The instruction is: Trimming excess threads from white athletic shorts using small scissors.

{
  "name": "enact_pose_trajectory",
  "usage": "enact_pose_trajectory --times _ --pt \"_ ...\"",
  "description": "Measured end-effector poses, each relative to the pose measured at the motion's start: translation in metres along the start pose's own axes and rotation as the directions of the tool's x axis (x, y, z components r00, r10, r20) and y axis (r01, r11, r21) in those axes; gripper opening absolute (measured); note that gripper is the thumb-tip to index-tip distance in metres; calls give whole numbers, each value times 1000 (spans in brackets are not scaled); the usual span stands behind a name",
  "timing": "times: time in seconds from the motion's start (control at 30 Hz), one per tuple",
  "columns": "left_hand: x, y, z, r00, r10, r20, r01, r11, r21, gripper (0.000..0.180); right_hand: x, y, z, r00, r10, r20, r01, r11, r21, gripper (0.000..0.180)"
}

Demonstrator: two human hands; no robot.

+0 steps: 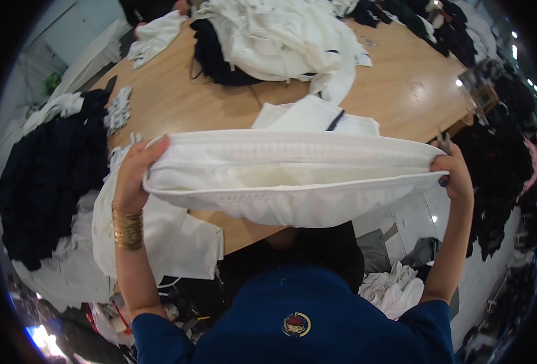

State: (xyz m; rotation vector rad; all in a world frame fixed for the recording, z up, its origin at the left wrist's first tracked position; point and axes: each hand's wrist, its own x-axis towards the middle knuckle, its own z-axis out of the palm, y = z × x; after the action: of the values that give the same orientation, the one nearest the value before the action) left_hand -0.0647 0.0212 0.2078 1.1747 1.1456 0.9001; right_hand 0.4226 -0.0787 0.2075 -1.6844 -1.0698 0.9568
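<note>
- Garment (268, 209), white, is stretched sideways between both hands, over the near part of the worktop (171, 100), its wide opening gaping.
- The left grip (135, 173) is clamped on one end of the opening; a gold bracelet (127, 229) circles that wrist.
- The right grip (455, 173) is clamped on the other end; a small grey tip (444, 142) sticks up there, its tool unclear.
- White cloth (305, 114) lies just beyond the garment.
- A white heap (274, 36) lies farther back.
- Dark clothes (50, 176) are at the left.
</note>
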Motion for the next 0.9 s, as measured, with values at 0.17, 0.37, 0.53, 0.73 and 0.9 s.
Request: enact_pose_trajectory --times 0.17,0.37,0.53,0.73,0.9 --pt "7 -12 -13 999 9 -40 -8 1000 12 25 -6 -8 2 993 19 113 -17 1000 -27 10" --pt "12 -15 -15 1000 -22 -16 22 1000 -5 27 -5 -6 2 984 53 170 -51 999 -16 15" --pt "11 -15 -14 997 -54 -52 54 998 -17 25 5 -6 8 988 66 143 -67 998 1 19" --pt "18 -9 0 999 -44 16 44 999 20 30 31 2 10 977 75 202 -74 997 -9 12" --pt "55 21 9 780 597 -188 -320 639 700 38 77 -35 42 880 -392 -268 356 918 -175 22"
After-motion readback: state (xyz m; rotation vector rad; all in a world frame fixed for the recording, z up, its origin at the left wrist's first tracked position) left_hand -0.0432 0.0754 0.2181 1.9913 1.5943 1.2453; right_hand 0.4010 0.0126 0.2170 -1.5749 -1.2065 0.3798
